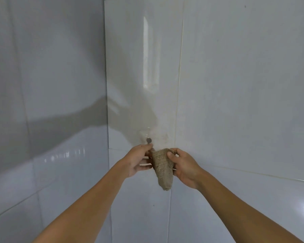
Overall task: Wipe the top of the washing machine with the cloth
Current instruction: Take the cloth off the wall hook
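A small beige coarse-knit cloth [162, 168] hangs against the white tiled wall, just below a small round metal hook [149, 140]. My left hand [139, 160] pinches the cloth's upper left edge near the hook. My right hand [184, 166] grips its upper right edge. The cloth's lower end dangles free between my hands. The washing machine is out of view.
White glossy wall tiles [235, 85] fill the view and meet at a corner [106, 85] left of the hook. Shadows of my arms fall across the left wall. A stained patch surrounds the hook.
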